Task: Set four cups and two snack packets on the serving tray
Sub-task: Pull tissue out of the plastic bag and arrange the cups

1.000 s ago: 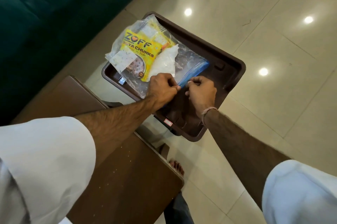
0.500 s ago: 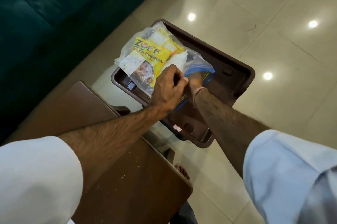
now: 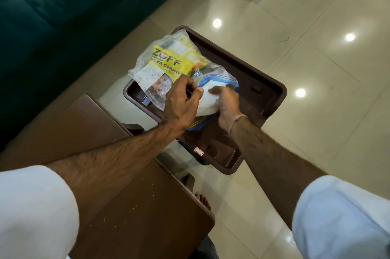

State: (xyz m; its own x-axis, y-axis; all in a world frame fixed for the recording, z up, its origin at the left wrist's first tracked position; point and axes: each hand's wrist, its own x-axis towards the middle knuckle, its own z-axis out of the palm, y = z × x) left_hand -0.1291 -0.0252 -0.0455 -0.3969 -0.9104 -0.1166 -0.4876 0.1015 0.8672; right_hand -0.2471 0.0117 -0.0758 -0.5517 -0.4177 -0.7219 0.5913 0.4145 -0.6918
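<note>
A dark brown plastic tray sits low above the tiled floor. On its far left part lies a clear zip bag with a blue seal, holding a yellow "ZOFF Soya Chunks" packet and a white packet. My left hand pinches the bag's near edge. My right hand reaches into the bag's mouth, its fingers around the white packet. No cups are in view.
A brown wooden table with crumbs on it stands near left, its corner just short of the tray. A dark green sofa fills the far left. Glossy beige floor tiles spread to the right. A bare foot shows below the table edge.
Both hands were at the bag's blue seal. The right hand then went into the bag's mouth and now holds the white packet, which shows more. The left hand still pinches the bag.
</note>
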